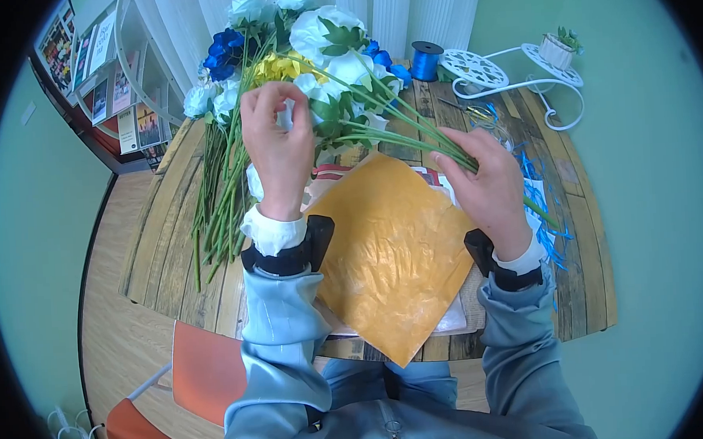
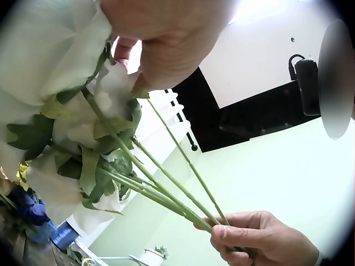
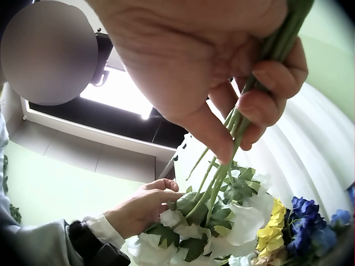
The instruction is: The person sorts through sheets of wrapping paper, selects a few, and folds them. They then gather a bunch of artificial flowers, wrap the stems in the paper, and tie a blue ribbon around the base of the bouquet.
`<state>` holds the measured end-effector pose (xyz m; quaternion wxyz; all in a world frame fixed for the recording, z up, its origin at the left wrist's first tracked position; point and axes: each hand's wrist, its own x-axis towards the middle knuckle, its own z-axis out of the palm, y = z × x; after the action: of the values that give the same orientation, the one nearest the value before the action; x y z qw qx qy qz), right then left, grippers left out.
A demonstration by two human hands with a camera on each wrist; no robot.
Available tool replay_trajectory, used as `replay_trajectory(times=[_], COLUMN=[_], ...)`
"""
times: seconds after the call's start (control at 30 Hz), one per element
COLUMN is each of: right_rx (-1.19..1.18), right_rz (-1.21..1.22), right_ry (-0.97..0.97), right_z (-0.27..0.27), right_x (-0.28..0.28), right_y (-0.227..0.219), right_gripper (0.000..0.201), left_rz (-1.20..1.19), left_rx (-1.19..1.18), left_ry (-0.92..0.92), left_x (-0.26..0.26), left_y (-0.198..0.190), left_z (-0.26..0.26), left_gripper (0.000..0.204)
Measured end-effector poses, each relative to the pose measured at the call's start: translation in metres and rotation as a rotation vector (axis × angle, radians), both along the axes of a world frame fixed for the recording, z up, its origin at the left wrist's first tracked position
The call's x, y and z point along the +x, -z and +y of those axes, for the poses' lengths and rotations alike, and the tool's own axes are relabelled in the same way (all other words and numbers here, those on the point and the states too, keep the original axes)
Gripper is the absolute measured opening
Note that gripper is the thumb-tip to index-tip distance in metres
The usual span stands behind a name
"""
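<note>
My right hand [image 1: 488, 180] grips a bundle of green stems [image 3: 238, 122], with the thumb laid along them. The stems run up and left to large white artificial flowers [image 1: 327, 34] with green leaves. At the bunch's near side, my left hand [image 1: 278, 140] has its fingers bent towards the thumb. In the left wrist view its fingers [image 2: 125, 51] and thumb close around a pale white flower [image 2: 113, 88] just under the palm, partly hidden by the hand. Below both hands lies a yellow-orange wrapping sheet [image 1: 393, 249], set cornerwise on other papers.
More long-stemmed flowers [image 1: 227, 194], with blue [image 1: 224, 55] and yellow [image 1: 278, 68] blooms, lie at the table's left and back. A blue ribbon spool [image 1: 427, 60] and a white metal plant stand [image 1: 475, 68] are back right. Blue ribbon shreds [image 1: 555, 244] lie right. An orange chair [image 1: 208, 370] stands front left.
</note>
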<state>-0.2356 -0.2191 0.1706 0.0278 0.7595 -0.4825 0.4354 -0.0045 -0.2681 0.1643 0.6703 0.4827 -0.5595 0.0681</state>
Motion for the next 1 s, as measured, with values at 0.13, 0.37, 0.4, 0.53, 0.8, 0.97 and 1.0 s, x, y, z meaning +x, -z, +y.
replay_trajectory(times=[0.13, 0.37, 0.4, 0.53, 0.8, 0.97, 1.0], right_rx=[0.046, -0.018, -0.002, -0.007, -0.030, -0.028, -0.028], right_rz=[-0.045, -0.019, -0.032, -0.069, -0.067, -0.110, -0.115], right_ry=[-0.018, -0.004, -0.004, 0.007, 0.036, 0.046, 0.045], right_z=[0.002, -0.001, 0.000, -0.001, -0.001, -0.001, -0.001], right_x=[0.001, -0.003, -0.003, -0.004, 0.000, 0.006, 0.006], right_y=[-0.004, 0.000, -0.002, -0.003, -0.002, 0.000, 0.000], right_gripper=[0.026, 0.026, 0.026, 0.026, 0.028, 0.023, 0.020], left_rz=[-0.149, -0.115, -0.115, -0.014, -0.026, 0.033, 0.033], left_rx=[-0.064, 0.049, 0.050, 0.132, 0.265, 0.223, 0.223], left_ry=[0.098, 0.067, 0.067, 0.103, 0.121, 0.169, 0.168], left_x=[0.002, 0.000, 0.001, 0.004, -0.005, -0.005, -0.007], left_y=[0.001, 0.005, 0.005, 0.005, -0.006, -0.004, -0.005], left_z=[0.002, 0.001, 0.000, 0.000, 0.010, 0.003, 0.004], left_gripper=[0.016, 0.023, 0.023, 0.017, 0.055, 0.080, 0.080])
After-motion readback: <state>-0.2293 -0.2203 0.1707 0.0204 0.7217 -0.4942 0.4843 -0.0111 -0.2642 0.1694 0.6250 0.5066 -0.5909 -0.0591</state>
